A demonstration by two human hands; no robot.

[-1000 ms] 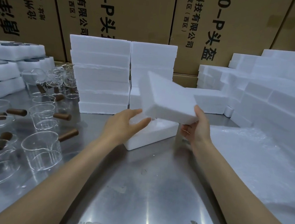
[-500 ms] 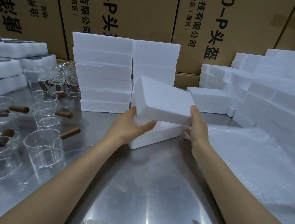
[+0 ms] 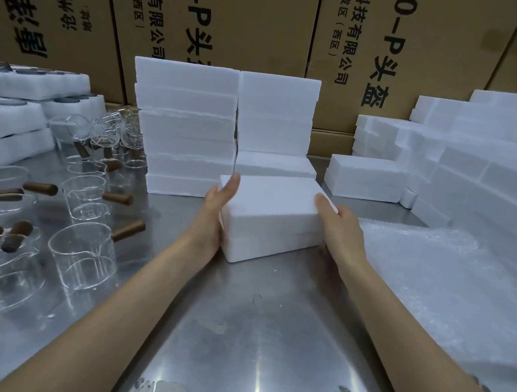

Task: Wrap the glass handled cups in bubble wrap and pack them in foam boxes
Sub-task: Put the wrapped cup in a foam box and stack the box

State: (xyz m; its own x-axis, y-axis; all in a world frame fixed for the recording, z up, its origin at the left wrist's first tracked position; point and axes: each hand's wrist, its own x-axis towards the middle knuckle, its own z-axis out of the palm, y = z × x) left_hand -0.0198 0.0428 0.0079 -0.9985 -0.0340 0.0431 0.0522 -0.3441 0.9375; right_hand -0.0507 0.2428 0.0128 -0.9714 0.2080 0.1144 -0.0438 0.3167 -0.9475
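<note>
Foam box (image 3: pixel 269 215), lid on, sits on the steel table (image 3: pixel 238 334) dead centre, and both hands are on it. Left hand (image 3: pixel 218 214) lies flat against the box's short end at 9 o'clock, fingers straight and together, reaching up past the top edge. Right hand (image 3: pixel 337 224) presses the opposite end at 3 o'clock, fingers extended along the corner, not curled. Around it, plenty of company: two tall stacks of foam boxes (image 3: pixel 191 127) stand just behind at 12 o'clock, almost touching its far edge, with brown cartons (image 3: pixel 259 24) walling off the back. At 9 o'clock, well apart, glass handled cups (image 3: pixel 83 252) crowd the table, wooden handles pointing right and every which way. At 3 o'clock a sheet of bubble wrap (image 3: pixel 430 289) lies just beside the right wrist, and more foam pieces (image 3: pixel 478 171) bank up behind it. Box's long axis runs roughly 9 to 3, the right end swung slightly farther back; lid faces up, level.
</note>
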